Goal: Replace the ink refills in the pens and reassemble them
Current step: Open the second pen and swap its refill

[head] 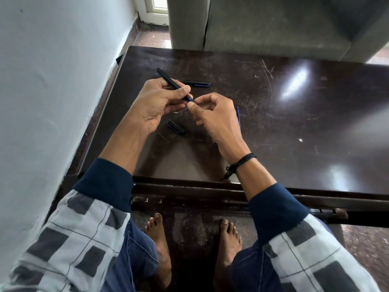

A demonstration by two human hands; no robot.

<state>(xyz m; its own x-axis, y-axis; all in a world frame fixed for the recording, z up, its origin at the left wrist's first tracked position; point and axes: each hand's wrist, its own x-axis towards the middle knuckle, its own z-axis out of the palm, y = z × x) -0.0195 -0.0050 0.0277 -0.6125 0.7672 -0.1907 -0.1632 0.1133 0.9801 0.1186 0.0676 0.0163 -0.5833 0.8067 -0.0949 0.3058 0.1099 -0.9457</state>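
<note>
1. Head view, the hands: the left hand [155, 102] curls its fingers [183, 89] round a black pen barrel [169, 80], held above the table with its rear end pointing away and to the left. The right hand [214, 118] pinches the barrel's blue front end [190, 99] between thumb and forefinger, its other fingers loosely curled.
2. Handling: the barrel looks light, stiff and smooth. It is probably best gripped at mid-length and twisted at the front end.
3. Loose parts:
   - A pen cap [176, 127] lies on the table under the hands.
   - A second black-and-blue pen piece [196, 83] lies just beyond them.
   - A thin blue refill [238, 114] lies beside the right hand, partly hidden. It would likely bend easily.
4. Surroundings: the table [294, 127] is dark, glossy and scratched, with glare patches. A pale wall [52, 70] stands to the left and a grey upholstered seat [273, 24] beyond.
</note>
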